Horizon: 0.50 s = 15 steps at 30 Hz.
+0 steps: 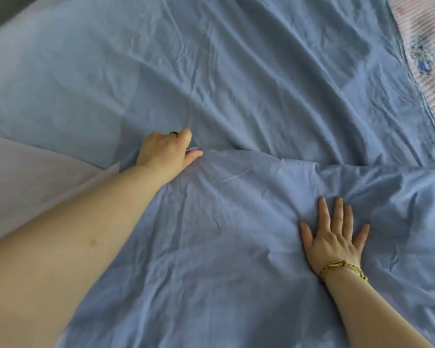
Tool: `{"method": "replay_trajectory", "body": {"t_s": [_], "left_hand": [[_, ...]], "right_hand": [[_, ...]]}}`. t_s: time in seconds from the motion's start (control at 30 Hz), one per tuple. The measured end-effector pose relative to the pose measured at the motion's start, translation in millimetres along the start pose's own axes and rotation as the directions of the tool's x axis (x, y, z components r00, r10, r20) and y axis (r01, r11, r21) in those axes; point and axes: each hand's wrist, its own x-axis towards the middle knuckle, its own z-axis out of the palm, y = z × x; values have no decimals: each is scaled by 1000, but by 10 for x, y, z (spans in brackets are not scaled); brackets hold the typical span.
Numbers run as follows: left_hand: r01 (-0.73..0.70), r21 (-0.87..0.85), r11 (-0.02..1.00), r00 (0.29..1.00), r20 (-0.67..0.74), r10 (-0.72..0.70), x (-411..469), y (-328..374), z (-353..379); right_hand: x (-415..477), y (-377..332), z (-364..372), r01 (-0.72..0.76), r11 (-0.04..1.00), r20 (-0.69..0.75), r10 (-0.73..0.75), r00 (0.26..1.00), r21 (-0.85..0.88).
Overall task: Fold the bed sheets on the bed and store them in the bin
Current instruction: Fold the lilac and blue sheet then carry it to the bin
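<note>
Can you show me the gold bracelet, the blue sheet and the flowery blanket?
Gold chain bracelet (342,264): head view, links lying across the wrist.
Wrinkled blue fabric bed sheet (236,71): head view, its flat far part.
Pink waffle-textured flowery blanket (427,28): head view, bare patch at top right.

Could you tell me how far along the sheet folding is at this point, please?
Early. One layer of the blue sheet already lies folded over itself, its edge running across the middle. In hand: the left hand grips that edge while the right hand presses the layer flat. Left: more folds, since the sheet is still spread wide, then storing it.
</note>
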Motion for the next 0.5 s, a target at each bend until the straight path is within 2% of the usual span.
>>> {"method": "replay_trajectory", "body": {"t_s": [0.07, 0.3, 0.43, 0.5], "left_hand": [[28, -63, 998, 1000, -5, -29, -77, -41, 158], [37, -92, 995, 995, -88, -45, -58, -98, 309], [154, -184, 971, 987, -12, -159, -59, -49, 254], [207, -171, 963, 978, 18, -207, -170, -105, 224]], "right_hand": [[27, -9, 10, -20, 1000, 21, 21, 1000, -19], [76, -31, -21, -44, 998, 93, 49, 994, -55], [93, -43, -16, -43, 998, 114, 49, 992, -51], [111, -45, -17, -32, 999, 108, 36, 993, -39]]}}
